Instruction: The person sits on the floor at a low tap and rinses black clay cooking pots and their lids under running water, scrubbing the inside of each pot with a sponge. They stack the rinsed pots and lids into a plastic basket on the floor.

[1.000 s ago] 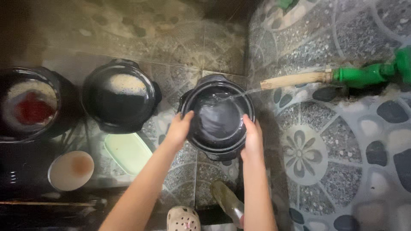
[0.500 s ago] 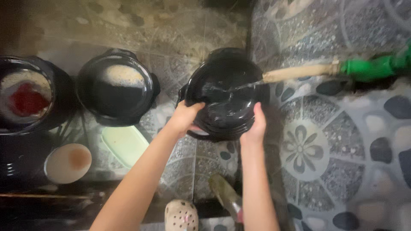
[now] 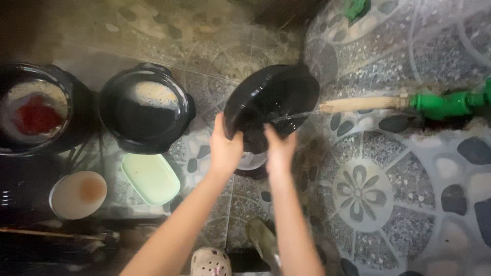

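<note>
Tilted now, black pot (image 3: 273,105); both hands (image 3: 225,148) gripping.

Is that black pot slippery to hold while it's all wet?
Probably, yes: the black pot looks glossy and water runs over it. It seems stiff and fairly heavy, since the left hand and the right hand both grip its lower rim. Tilted like this, it might slip.
</note>
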Motion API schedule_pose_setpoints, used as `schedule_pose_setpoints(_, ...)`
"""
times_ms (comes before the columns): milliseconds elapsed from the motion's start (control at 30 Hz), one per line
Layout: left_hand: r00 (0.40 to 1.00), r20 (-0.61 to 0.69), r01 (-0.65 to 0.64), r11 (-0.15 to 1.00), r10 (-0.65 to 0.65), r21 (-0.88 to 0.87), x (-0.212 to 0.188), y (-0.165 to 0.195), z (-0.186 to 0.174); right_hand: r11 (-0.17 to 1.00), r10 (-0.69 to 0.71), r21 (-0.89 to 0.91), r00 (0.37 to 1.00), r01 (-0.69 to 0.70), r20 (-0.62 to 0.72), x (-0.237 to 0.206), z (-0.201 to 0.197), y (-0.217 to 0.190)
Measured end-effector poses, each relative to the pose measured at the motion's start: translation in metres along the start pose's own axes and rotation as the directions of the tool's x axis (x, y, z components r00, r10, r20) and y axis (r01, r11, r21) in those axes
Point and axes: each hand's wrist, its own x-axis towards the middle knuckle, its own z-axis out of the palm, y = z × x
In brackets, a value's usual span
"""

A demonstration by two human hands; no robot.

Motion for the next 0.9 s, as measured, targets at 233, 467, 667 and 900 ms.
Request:
schedule_pose_setpoints(233, 0.999, -0.051, -0.011, 0.997, 0.015, 0.079, -0.008, 0.029, 0.012, 0.975, 0.221, 0.078, 0.935, -0.207, -0.278, -0.031, 0.033, 0.039)
schedule_pose_setpoints(467, 0.998, -0.040, 0.059, 0.964, -0.050, 0.258, -0.010, 0.044, -0.005, 0.823, -0.113, -0.566, 0.991, 0.051, -0.075, 0.022, -0.010, 0.043)
schedule_pose_setpoints(667, 0.983, -0.072, 0.181, 0.926, -0.167, 0.331, -0.015, 0.040, -0.007, 0.924, -0.056, -0.378, 0.998, 0.063, 0.030, 0.030, -0.005, 0.027)
schedule_pose_setpoints(900, 0.986, -0.055, 0.165, 0.889, -0.157, 0.428, -0.021, 0.016, -0.021, 0.934, 0.049, -0.357, 0.996, -0.021, 0.070, -0.001, -0.019, 0.070)
